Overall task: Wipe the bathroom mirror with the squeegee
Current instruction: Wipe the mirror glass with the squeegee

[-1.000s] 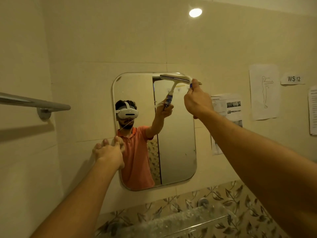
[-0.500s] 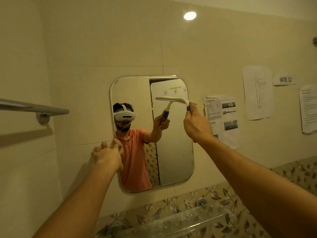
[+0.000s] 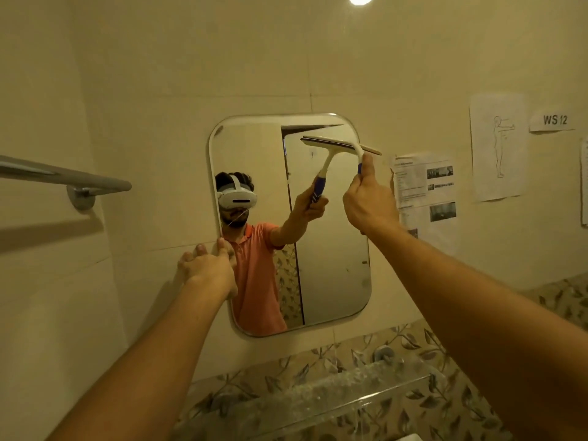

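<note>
The rounded rectangular mirror (image 3: 334, 265) hangs on the beige tiled wall. My right hand (image 3: 370, 202) grips the blue-and-white handle of the squeegee (image 3: 366, 149), whose blade lies against the glass near the mirror's upper right corner. Most of the tool is hidden behind my hand, but its reflection shows the full blade and handle. My left hand (image 3: 208, 268) rests with relaxed fingers on the mirror's left edge and the wall beside it, about halfway down.
A metal towel bar (image 3: 63, 179) juts from the wall at left. Printed papers (image 3: 426, 192), a figure drawing (image 3: 498, 144) and a "WS 12" label (image 3: 555, 120) are stuck right of the mirror. A glass shelf (image 3: 318, 399) runs below, over leaf-patterned tiles.
The squeegee went down from the mirror's top edge, then came back up a little towards the upper right corner. My left hand stayed on the left edge.
</note>
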